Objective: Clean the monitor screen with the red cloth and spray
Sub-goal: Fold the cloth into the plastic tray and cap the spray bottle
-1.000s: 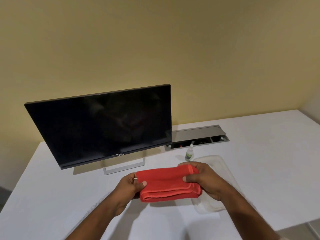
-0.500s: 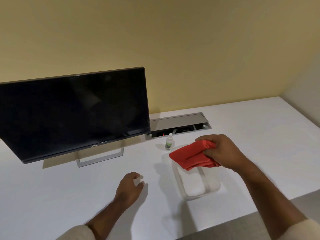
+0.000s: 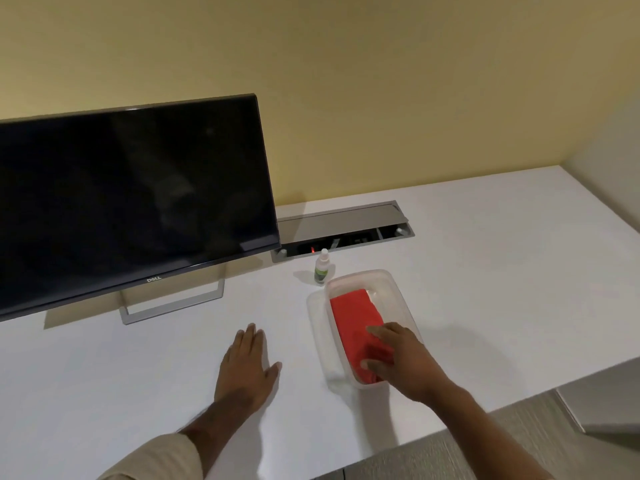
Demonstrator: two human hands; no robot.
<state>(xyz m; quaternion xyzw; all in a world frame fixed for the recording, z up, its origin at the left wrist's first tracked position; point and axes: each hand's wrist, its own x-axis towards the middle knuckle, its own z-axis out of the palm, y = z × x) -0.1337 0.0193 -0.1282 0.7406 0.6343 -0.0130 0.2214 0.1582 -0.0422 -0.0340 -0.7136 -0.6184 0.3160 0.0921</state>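
The folded red cloth (image 3: pixel 353 318) lies inside a clear plastic tray (image 3: pixel 391 284) on the white desk. My right hand (image 3: pixel 403 362) rests on the cloth's near end, fingers curled over it. My left hand (image 3: pixel 247 367) lies flat on the desk, palm down, fingers apart, holding nothing, left of the tray. A small spray bottle (image 3: pixel 321 266) with a green label stands upright just behind the tray. The dark monitor (image 3: pixel 131 199), switched off, stands at the back left on a silver stand (image 3: pixel 173 306).
A grey cable box (image 3: pixel 343 223) with an open lid is set into the desk behind the bottle. The desk's front edge (image 3: pixel 450 427) runs close on the right, with grey floor below. A yellow wall stands behind.
My left hand let go of the cloth and went flat on the desk. My right hand carried the cloth to the right and lowered it into the tray. The view shifted right.
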